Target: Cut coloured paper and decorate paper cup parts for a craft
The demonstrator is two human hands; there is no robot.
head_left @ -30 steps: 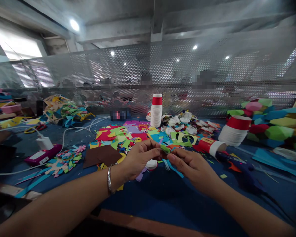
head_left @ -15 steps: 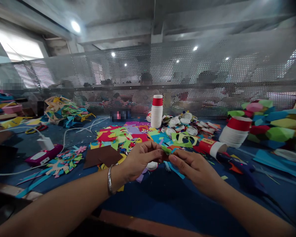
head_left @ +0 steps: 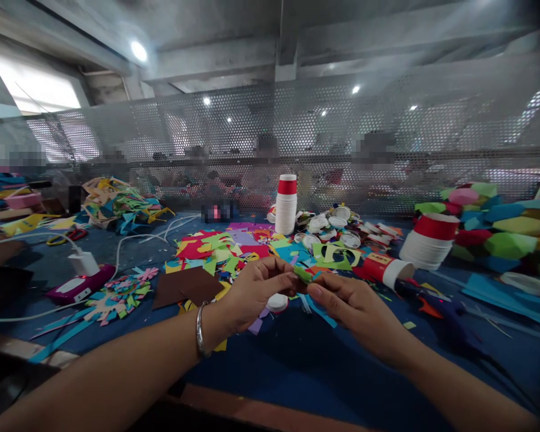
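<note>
My left hand pinches a small green piece of paper between thumb and fingers. From the other side, my right hand has its thumb and fingertips closed on the same piece; a bit of blue shows by its fingertips. Both hands are raised over the front of the blue table, fingertips nearly meeting. Part of the piece is hidden by the fingers. Below the hands lies a white round lid-like disc. Colourful paper scraps and brown paper sheets spread beyond my left hand.
A tall paper cup stack stands behind the scraps, beside a pile of cut cup bottoms. Right: a tilted cup stack, a lying red cup, a glue gun. Left: a purple power strip, white cables, scissors.
Both hands stay almost in place. The green piece between the fingertips has turned slightly, and a little more of it shows.
</note>
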